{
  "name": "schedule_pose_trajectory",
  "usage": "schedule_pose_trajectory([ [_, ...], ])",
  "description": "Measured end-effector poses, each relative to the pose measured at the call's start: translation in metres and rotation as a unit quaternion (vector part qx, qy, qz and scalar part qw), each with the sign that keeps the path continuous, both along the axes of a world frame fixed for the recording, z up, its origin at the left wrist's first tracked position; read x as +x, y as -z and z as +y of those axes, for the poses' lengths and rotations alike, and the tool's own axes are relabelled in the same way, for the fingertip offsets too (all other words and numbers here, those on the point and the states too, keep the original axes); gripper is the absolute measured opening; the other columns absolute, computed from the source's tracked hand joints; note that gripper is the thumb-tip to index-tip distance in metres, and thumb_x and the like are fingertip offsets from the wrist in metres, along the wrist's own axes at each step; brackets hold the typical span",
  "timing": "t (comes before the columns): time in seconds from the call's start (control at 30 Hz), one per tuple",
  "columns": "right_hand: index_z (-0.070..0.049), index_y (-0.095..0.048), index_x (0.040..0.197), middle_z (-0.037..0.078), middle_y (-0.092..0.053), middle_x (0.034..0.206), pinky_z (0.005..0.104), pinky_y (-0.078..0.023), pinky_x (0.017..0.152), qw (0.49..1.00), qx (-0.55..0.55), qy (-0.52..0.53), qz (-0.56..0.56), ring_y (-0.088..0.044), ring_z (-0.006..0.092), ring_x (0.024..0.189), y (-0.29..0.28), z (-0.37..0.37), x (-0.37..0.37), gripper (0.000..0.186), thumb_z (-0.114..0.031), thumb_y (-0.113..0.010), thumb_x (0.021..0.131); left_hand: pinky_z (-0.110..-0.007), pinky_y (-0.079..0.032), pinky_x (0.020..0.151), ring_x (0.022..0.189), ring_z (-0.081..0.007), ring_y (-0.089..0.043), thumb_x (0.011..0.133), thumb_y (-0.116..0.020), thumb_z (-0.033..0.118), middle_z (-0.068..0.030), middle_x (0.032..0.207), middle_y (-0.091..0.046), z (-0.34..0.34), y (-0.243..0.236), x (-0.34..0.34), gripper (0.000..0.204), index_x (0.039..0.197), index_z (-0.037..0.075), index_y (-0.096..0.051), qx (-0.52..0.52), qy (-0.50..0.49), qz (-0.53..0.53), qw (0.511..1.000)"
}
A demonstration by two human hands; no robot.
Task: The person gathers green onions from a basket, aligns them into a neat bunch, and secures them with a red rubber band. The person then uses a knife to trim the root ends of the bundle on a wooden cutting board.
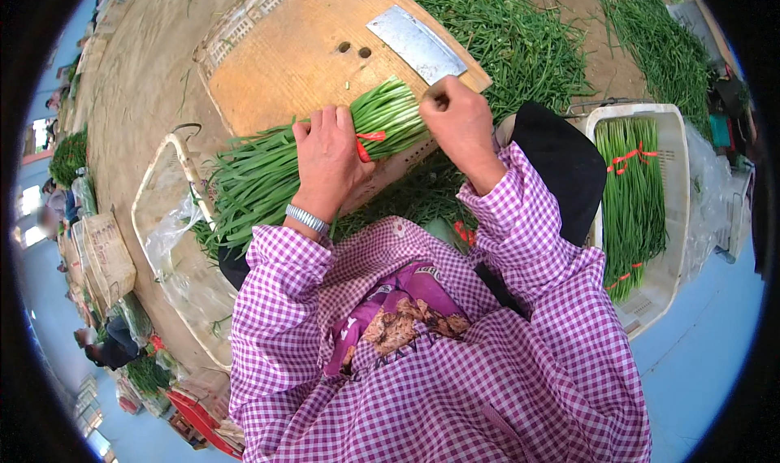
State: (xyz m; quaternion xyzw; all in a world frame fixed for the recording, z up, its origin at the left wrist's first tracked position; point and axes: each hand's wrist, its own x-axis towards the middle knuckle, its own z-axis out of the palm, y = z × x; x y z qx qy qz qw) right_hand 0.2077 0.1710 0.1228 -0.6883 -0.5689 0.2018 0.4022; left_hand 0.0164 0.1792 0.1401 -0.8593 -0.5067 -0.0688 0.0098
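My left hand [327,150] is closed over the middle of a bundle of green chives [260,179], which lies across the near part of a wooden board [276,73]. A red tie [371,136] circles the bundle beside my thumb. The leaves fan out to the left, and the pale stem ends point up to the right. Close to those stem ends, my right hand [459,122] has its fingers curled together in a pinch. Whatever they may hold is hidden. Just beyond that hand, a wide metal cleaver blade [416,43] lies flat on the board; no handle shows.
To my right, a white crate [681,203] holds chives bound with red ties. A second white crate [150,244] with clear plastic stands at my left. Loose greens [512,41] pile up beyond the board's right edge. Other people [118,345] sit far left.
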Motion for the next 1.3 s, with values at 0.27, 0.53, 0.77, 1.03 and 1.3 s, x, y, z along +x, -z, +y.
schedule_pose_trajectory([
  [0.27,0.002,-0.058,0.084,0.013,-0.061,0.071,0.0314,-0.046,0.062,0.977,-0.057,0.024,0.202,-0.059,0.0198,0.064,-0.01,-0.022,0.015,0.026,-0.023,-0.063,0.08,-0.042,-0.034,0.079,0.091,-0.0293,-0.05,0.054,-0.074,0.024,-0.0127,0.093,-0.049,0.0,0.004,0.0,0.059,0.1,0.001,-0.045,-0.005,-0.008,0.004,1.0],
  [0.53,0.0,-0.058,0.082,0.016,-0.061,0.078,0.0397,-0.048,0.064,0.997,-0.078,-0.008,-0.013,-0.06,0.0333,0.07,-0.003,-0.002,-0.008,0.024,-0.021,-0.064,0.073,-0.041,-0.035,0.08,0.095,-0.0284,-0.05,0.05,-0.076,0.023,-0.0114,0.096,-0.049,-0.004,0.002,0.003,0.063,0.101,0.002,-0.046,-0.018,-0.02,0.015,1.0],
  [0.77,0.0,-0.06,0.078,-0.001,-0.055,0.067,0.0224,-0.037,0.055,0.945,-0.013,0.058,0.323,-0.047,0.0079,0.059,0.013,-0.01,0.022,0.011,-0.01,-0.058,0.08,-0.04,-0.035,0.079,0.096,-0.0274,-0.049,0.048,-0.077,0.023,-0.0111,0.097,-0.049,-0.006,0.005,0.003,0.065,0.102,0.002,-0.046,-0.001,-0.022,0.018,1.0],
  [1.03,-0.002,-0.056,0.092,0.008,-0.054,0.087,0.028,-0.045,0.066,0.982,0.054,-0.054,0.171,-0.056,0.0175,0.076,-0.004,-0.022,0.018,0.018,-0.013,-0.063,0.079,-0.04,-0.035,0.079,0.095,-0.0275,-0.049,0.052,-0.075,0.023,-0.0114,0.096,-0.049,-0.008,0.007,0.003,0.061,0.102,0.002,-0.047,0.002,-0.02,0.004,1.0],
  [1.3,-0.001,-0.054,0.08,0.014,-0.058,0.081,0.0428,-0.045,0.064,0.998,-0.055,-0.017,-0.034,-0.059,0.0314,0.074,-0.006,-0.004,-0.011,0.025,-0.022,-0.065,0.073,-0.04,-0.036,0.078,0.094,-0.0265,-0.049,0.051,-0.077,0.024,-0.0102,0.095,-0.049,-0.01,0.005,0.002,0.063,0.102,0.002,-0.047,0.012,-0.018,0.012,1.0],
])
